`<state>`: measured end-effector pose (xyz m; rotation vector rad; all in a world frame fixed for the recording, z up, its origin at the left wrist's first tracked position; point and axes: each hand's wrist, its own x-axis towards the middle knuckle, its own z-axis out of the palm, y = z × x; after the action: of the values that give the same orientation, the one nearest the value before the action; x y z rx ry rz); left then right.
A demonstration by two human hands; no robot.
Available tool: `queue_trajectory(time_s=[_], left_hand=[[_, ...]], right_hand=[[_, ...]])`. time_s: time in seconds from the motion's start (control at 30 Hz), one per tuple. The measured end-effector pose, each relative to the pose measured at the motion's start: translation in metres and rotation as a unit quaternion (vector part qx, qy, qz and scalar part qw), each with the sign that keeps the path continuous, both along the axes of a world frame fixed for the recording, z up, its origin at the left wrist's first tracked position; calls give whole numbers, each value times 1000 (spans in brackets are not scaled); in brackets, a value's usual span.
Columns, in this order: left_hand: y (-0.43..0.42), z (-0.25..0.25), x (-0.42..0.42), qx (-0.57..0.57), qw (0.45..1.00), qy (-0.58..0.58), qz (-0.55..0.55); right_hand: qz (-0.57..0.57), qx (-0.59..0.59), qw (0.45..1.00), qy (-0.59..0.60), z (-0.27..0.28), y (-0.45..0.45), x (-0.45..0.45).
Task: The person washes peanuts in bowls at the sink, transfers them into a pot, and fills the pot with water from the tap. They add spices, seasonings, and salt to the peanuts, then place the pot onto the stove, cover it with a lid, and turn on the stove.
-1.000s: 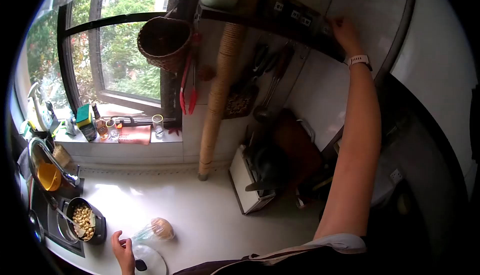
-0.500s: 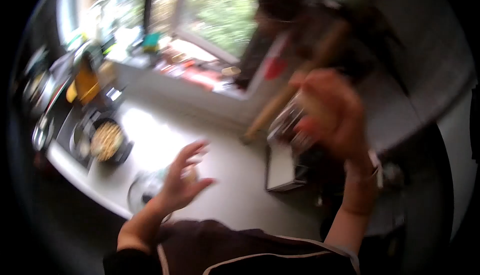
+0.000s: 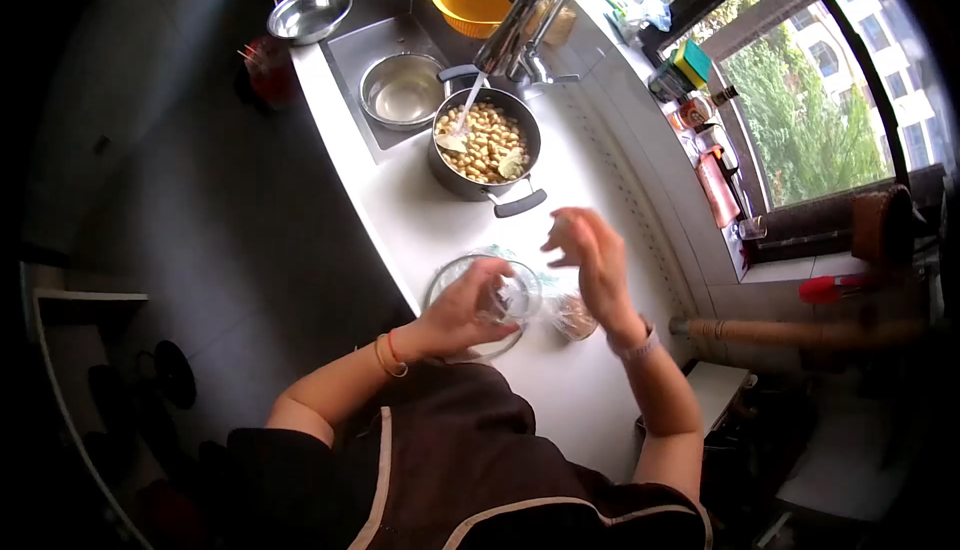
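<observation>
My left hand (image 3: pixel 462 312) is closed around a small clear glass (image 3: pixel 518 295), held over a round glass lid (image 3: pixel 440 285) on the white counter. My right hand (image 3: pixel 598 265) is raised beside it, fingers curled in toward the thumb; whatever lies between them, if anything, is too small to make out. Under my right wrist stands a clear container with brown contents (image 3: pixel 575 318). Farther along the counter, a dark two-handled pot (image 3: pixel 462 186) holds peanuts in their shells and some pale leaves.
Behind the pot is a sink (image 3: pixel 375 25) with a metal bowl (image 3: pixel 402 90), a yellow basket (image 3: pixel 470 2) and a faucet (image 3: pixel 520 25). Another metal bowl (image 3: pixel 310 15) sits at the sink's edge. Bottles line the windowsill; a wooden rolling pin (image 3: pixel 790 331) lies at right.
My view has swung left toward the sink. The clear container that was in my right hand now stands on the counter. My left hand, earlier spread, has taken hold of the glass.
</observation>
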<state>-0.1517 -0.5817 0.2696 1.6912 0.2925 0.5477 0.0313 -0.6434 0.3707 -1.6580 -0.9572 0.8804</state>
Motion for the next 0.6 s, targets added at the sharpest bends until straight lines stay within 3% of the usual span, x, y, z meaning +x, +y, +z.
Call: queue_trajectory(time_s=[0.1, 0.2, 0.3, 0.43, 0.5, 0.6], left_hand=[[32, -10, -13, -21, 996, -27, 81], [76, -20, -20, 187, 965, -13, 182], [109, -29, -17, 127, 970, -30, 207], [147, -27, -6, 191, 958, -25, 214], [158, -27, -1, 189, 959, -22, 211], [168, -29, 9, 190, 961, -44, 197]], right_hand=[[-31, 3, 1000, -3, -35, 51, 47], [-83, -102, 991, -7, -78, 95, 103], [-154, -181, 971, -32, -116, 145, 156], [-136, -304, 940, -70, -172, 209, 245], [-169, -284, 935, -132, -168, 240, 245], [-102, -222, 968, -49, -180, 285, 288]])
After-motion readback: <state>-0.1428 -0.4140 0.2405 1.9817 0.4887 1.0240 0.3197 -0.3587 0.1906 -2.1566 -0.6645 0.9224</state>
